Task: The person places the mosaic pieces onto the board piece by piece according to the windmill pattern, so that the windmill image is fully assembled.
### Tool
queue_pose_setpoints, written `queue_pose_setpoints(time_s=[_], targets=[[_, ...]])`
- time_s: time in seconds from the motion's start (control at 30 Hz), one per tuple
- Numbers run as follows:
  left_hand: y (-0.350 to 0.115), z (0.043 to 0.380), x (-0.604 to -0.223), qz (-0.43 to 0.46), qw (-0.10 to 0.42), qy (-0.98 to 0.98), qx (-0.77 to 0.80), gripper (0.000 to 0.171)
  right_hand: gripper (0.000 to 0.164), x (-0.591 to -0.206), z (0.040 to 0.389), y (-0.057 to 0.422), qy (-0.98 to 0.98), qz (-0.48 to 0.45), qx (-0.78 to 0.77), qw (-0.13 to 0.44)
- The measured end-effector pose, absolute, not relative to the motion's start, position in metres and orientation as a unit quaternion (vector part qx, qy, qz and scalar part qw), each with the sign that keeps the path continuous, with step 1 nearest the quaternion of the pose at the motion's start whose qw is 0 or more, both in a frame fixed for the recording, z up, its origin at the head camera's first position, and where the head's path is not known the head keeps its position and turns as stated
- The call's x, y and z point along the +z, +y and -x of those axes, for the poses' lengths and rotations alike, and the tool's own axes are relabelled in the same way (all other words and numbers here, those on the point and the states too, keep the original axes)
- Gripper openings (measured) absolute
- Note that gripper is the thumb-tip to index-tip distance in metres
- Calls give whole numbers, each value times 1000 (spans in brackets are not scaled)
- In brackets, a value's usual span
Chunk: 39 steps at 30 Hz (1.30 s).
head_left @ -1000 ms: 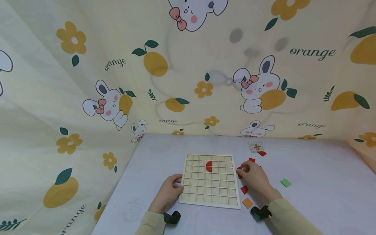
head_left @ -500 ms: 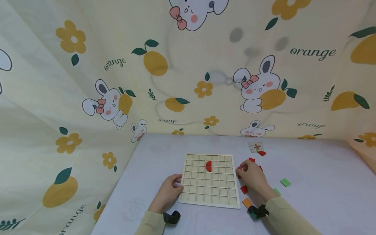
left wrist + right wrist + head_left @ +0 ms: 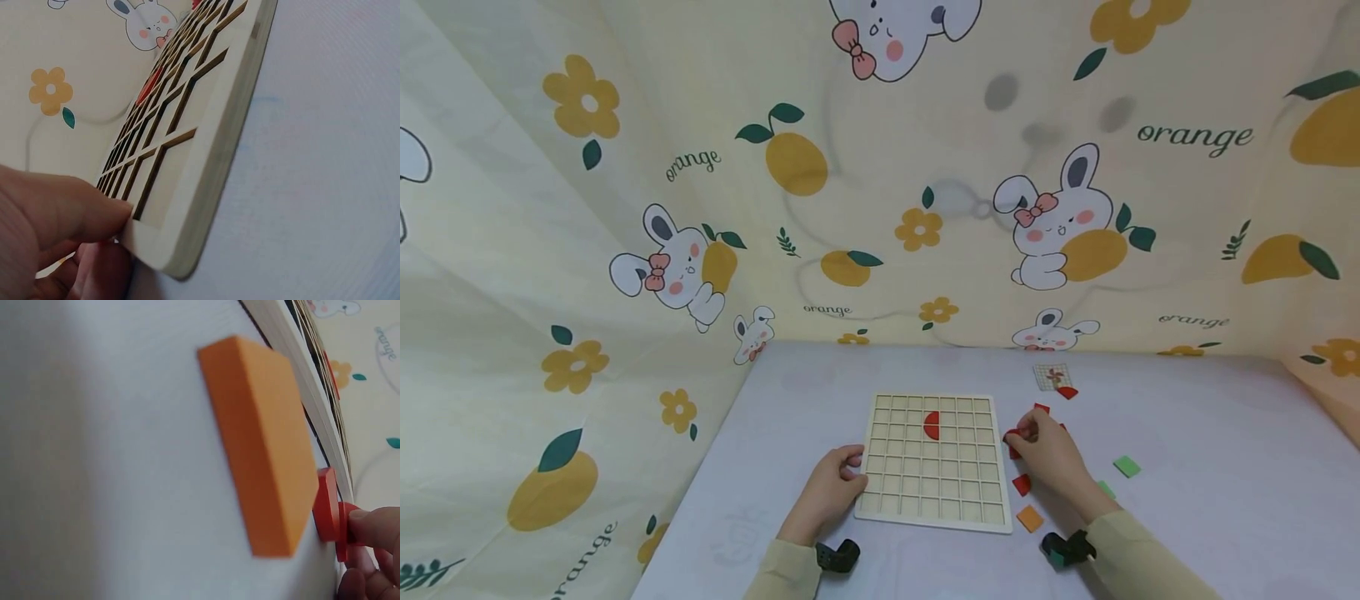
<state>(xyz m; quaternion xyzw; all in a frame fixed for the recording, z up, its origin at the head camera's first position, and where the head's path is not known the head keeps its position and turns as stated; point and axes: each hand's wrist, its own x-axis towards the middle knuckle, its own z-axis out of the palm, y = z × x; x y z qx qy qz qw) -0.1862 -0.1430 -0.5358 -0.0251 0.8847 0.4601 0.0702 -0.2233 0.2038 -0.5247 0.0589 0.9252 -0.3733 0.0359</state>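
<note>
A square wooden grid board (image 3: pixel 934 527) lies on the table, with two red quarter-round pieces (image 3: pixel 932 426) side by side in its upper cells, forming a half disc. My left hand (image 3: pixel 826 493) holds the board's left edge; the left wrist view has the thumb (image 3: pixel 103 215) on the rim near a corner. Just off the board's right edge, my right hand (image 3: pixel 1048 450) pinches a red piece (image 3: pixel 1012 435) between thumb and finger. Below those fingertips is another red piece (image 3: pixel 1015 453), partly covered. The right wrist view shows a red block (image 3: pixel 326 505) close by the pinched piece (image 3: pixel 342 531).
A red wedge (image 3: pixel 1022 484) and an orange square (image 3: pixel 1030 519) lie right of the board. Two green pieces (image 3: pixel 1127 466) are farther right, one partly behind the wrist. Behind the hand lie a red piece (image 3: pixel 1041 408) and a pattern card (image 3: pixel 1049 377) with a red wedge (image 3: pixel 1067 392) overlapping its corner.
My right hand has shifted only slightly at the red pieces, its fingertips staying beside the board's edge. The left hand and the board stay in place.
</note>
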Motion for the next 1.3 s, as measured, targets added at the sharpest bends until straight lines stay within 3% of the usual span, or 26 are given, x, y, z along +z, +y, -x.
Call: queue_pose_setpoints(time_s=[0.43, 1.3], targets=[[-144, 186, -537, 17, 66, 884, 462, 48, 23, -524, 225, 202, 918, -42, -394, 22], [-143, 185, -535, 14, 66, 884, 463, 49, 14, -509, 231, 144, 906, 14, -420, 41]])
